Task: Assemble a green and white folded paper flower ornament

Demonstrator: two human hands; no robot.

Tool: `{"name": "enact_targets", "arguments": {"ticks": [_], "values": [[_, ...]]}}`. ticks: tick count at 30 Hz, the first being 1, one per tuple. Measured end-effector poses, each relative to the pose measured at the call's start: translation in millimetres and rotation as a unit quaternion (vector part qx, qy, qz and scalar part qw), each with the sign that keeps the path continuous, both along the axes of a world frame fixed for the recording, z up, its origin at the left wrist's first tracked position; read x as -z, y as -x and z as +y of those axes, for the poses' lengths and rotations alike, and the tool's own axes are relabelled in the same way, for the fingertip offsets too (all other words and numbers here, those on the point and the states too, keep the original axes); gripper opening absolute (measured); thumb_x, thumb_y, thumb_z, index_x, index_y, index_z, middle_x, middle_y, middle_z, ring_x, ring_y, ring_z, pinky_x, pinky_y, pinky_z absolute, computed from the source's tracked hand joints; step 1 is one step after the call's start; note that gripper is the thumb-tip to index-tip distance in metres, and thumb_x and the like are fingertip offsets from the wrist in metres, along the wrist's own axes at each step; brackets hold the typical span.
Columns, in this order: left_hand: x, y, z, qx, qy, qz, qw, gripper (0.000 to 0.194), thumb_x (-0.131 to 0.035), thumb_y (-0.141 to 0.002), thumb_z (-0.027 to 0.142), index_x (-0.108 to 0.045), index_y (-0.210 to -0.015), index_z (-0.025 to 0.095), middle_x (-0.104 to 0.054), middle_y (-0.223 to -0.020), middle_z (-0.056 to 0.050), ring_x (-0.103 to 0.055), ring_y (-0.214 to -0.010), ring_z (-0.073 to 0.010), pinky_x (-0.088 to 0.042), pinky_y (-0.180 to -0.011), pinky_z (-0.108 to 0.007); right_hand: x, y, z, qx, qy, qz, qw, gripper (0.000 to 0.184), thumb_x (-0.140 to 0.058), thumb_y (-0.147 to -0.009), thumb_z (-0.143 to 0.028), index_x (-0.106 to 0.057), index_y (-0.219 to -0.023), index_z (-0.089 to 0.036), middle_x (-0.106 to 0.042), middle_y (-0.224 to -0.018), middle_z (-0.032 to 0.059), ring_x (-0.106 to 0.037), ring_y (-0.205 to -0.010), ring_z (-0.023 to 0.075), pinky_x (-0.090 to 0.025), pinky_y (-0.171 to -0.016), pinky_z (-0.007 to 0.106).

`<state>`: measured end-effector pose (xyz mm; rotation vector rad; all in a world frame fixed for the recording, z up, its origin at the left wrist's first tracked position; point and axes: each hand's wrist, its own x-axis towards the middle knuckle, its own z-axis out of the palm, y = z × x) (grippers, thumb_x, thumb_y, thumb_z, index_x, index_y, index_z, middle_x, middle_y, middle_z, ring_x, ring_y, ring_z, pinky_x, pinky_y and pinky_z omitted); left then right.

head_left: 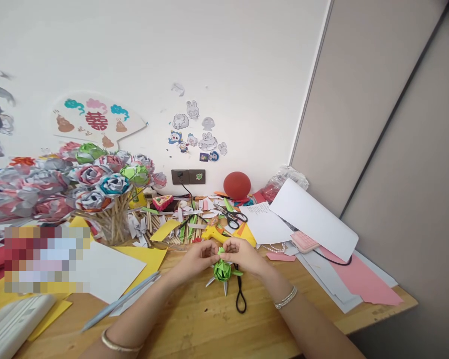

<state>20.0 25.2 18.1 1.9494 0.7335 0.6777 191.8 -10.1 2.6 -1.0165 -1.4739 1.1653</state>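
A green folded-paper flower (222, 271) is held just above the wooden table, with pale pointed strips sticking out beneath it. At its upper end, my left hand (204, 253) pinches the green paper from the left. My right hand (241, 253) closes on the same part from the right, and the fingertips of both hands nearly meet. Exactly how the paper lies between the fingers is too small to make out. A black cord loop (240, 299) lies on the table beside the flower, and a yellow glue gun (214, 233) is just beyond my hands.
Black-handled scissors (236, 219) lie among paper scraps and sticks. Many paper flowers (93, 174) stand bunched at the left. A red balloon (237, 185) rests by the wall. White and pink sheets (366, 281) cover the right side; a grey pen (119, 302) lies at left.
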Motion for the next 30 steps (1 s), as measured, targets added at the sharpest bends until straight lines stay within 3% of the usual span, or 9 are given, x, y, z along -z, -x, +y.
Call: {"name": "enact_targets", "arguments": {"ticks": [8,12,14,17,19,23,30], "values": [[1.8,-4.3,-2.7,-0.060,-0.058,0.024,0.996,0.015,-0.057,-0.068,0.029,-0.052,-0.063,0.016,-0.050,-0.058,0.003,-0.045,-0.055,-0.0117,-0.034,-0.051,-0.021,-4.0,-2.5,-1.1,0.013,-0.022,-0.076,0.997,0.012,-0.065,-0.065,-0.018,-0.056,-0.072,-0.017,-0.054,-0.067,-0.0030,-0.052,-0.062,0.0118,-0.041,-0.058,0.024],[-3.5,-3.6,-8.1,-0.082,-0.069,0.028,0.994,0.014,-0.057,-0.066,0.024,-0.050,-0.056,0.017,-0.049,-0.056,0.004,-0.044,-0.054,-0.0112,-0.032,-0.050,-0.020,-8.8,2.7,-7.2,0.060,-0.097,-0.180,0.977,0.010,-0.059,-0.066,-0.009,-0.055,-0.068,-0.018,-0.052,-0.064,-0.0044,-0.050,-0.061,0.0120,-0.039,-0.056,0.023],[-8.1,-0.7,-8.5,-0.062,-0.040,0.025,0.997,0.015,-0.058,-0.068,0.028,-0.052,-0.060,0.016,-0.052,-0.058,0.003,-0.048,-0.055,-0.0113,-0.035,-0.051,-0.020,-12.1,3.5,-9.5,0.063,-0.123,-0.205,0.969,0.010,-0.057,-0.067,-0.009,-0.055,-0.069,-0.018,-0.053,-0.067,-0.0042,-0.051,-0.064,0.0127,-0.039,-0.059,0.024],[-12.5,4.6,-5.0,0.000,0.091,-0.008,0.996,0.029,-0.053,-0.074,0.043,-0.056,-0.085,0.016,-0.059,-0.067,0.000,-0.056,-0.061,-0.0131,-0.041,-0.053,-0.022,-15.5,3.4,-11.2,0.059,-0.123,-0.183,0.974,0.009,-0.057,-0.070,-0.011,-0.057,-0.074,-0.018,-0.056,-0.072,-0.0032,-0.054,-0.069,0.0136,-0.041,-0.063,0.024],[-11.4,6.4,-1.4,0.024,0.143,-0.020,0.989,0.039,-0.056,-0.072,0.049,-0.055,-0.092,0.016,-0.058,-0.067,0.000,-0.056,-0.060,-0.0131,-0.043,-0.053,-0.023,-16.3,3.6,-11.8,0.053,-0.117,-0.166,0.978,0.009,-0.058,-0.071,-0.012,-0.058,-0.078,-0.018,-0.058,-0.075,-0.0019,-0.056,-0.073,0.0143,-0.043,-0.066,0.025],[-3.3,4.3,1.9,0.020,0.129,-0.012,0.991,0.040,-0.060,-0.066,0.053,-0.051,-0.071,0.015,-0.052,-0.058,0.003,-0.052,-0.054,-0.0113,-0.046,-0.051,-0.024,-16.8,3.7,-13.7,0.046,-0.134,-0.179,0.974,0.008,-0.058,-0.073,-0.013,-0.061,-0.079,-0.018,-0.061,-0.079,0.0002,-0.057,-0.077,0.0154,-0.044,-0.069,0.025],[-2.4,-1.7,-2.6,-0.051,0.056,0.017,0.997,0.034,-0.048,-0.073,0.052,-0.045,-0.070,0.018,-0.045,-0.059,0.005,-0.050,-0.051,-0.0127,-0.043,-0.044,-0.024,-24.7,-2.1,-17.1,0.009,-0.231,-0.219,0.948,0.007,-0.058,-0.079,-0.018,-0.064,-0.076,-0.020,-0.062,-0.080,0.0009,-0.056,-0.083,0.0163,-0.042,-0.078,0.029]]}}
